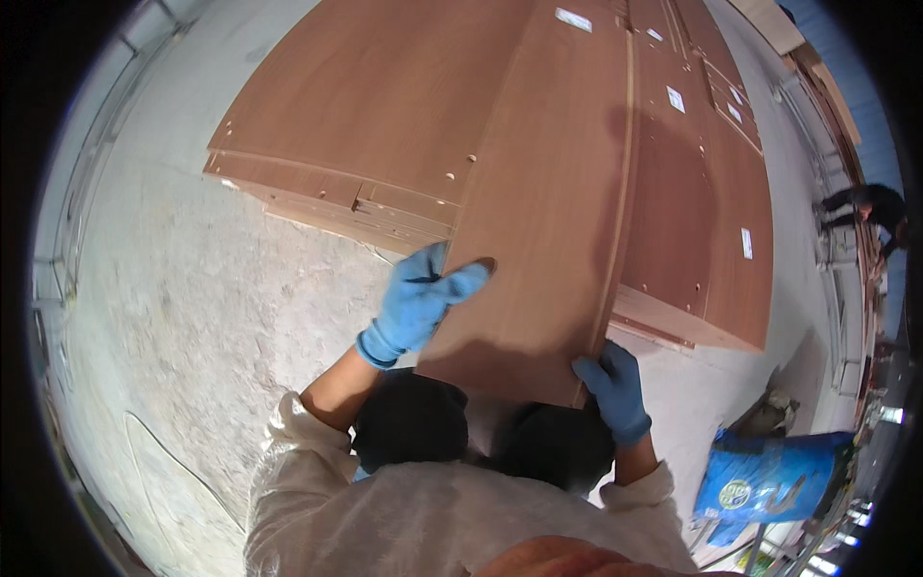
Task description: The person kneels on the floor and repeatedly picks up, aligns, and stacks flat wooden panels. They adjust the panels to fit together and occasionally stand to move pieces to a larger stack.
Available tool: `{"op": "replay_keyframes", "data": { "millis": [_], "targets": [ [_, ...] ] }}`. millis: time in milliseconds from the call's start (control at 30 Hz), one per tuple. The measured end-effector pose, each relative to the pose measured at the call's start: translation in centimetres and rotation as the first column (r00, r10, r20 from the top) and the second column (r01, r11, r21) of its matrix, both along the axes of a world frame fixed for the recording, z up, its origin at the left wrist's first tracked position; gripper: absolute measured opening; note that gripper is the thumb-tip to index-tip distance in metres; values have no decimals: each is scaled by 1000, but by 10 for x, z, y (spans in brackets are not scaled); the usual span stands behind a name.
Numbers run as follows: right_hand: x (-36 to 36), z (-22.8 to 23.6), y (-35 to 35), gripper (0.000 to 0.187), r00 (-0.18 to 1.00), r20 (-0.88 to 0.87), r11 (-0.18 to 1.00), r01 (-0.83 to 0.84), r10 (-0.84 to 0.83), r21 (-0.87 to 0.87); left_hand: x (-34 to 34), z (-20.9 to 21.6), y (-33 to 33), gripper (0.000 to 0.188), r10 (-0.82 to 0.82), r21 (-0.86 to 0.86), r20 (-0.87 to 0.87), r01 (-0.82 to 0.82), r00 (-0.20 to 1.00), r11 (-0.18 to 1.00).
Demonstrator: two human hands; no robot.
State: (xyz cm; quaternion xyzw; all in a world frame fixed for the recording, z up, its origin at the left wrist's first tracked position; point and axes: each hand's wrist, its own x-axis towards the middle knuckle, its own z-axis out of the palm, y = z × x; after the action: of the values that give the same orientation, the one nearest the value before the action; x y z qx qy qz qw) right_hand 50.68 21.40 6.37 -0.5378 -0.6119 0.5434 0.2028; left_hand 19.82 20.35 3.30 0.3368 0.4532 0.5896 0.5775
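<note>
**Both gloved hands on a long reddish-brown panel**

From my remote seat I looked down through the head camera and read the scene from left to right. On the far left lay a rough, pale concrete floor (192,317). Above it, toward the top of the view, sat a stack of flat wooden boards (375,106) in the same reddish-brown veneer, their layered edges showing drilled holes.

Next came the left hand (415,303), in a blue glove. I saw its fingers curled over the left edge of a long wooden panel (548,212), thumb side pressed onto the top face, clearly gripping the board. The panel ran away from the body, its near end raised above the knees and its far end lying over the stack.

Further right, the right hand (613,389), also gloved in blue, clasped the panel's near right corner, fingers wrapped under the edge and closed on it. Both forearms emerged from white sleeves (413,519).

Beyond the panel lay more boards (711,212) with small white labels. At lower right stood a blue sack (769,476) on the floor. At the far right edge another person (870,212) in dark clothing bent near some racks; I could not make out what they were doing.
</note>
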Motion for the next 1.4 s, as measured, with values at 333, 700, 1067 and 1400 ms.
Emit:
{"op": "replay_keyframes", "data": {
  "millis": [333,700,1067,1400],
  "targets": [
    [-67,21,77,54,814,581,552,-472,-27,687,-100,24,-11,36,248,50,-181,-243,952,969],
    [-87,-32,111,71,594,793,350,-721,-134,598,-177,-9,-22,36,246,247,-361,-163,900,955],
    [-88,-33,109,71,683,719,310,-661,-130,684,-196,-18,-10,43,185,-72,-332,-221,925,973],
    [-74,-32,76,47,587,762,128,-763,-273,633,-111,70,-49,49,601,498,-664,-336,445,800]
  ]
}}
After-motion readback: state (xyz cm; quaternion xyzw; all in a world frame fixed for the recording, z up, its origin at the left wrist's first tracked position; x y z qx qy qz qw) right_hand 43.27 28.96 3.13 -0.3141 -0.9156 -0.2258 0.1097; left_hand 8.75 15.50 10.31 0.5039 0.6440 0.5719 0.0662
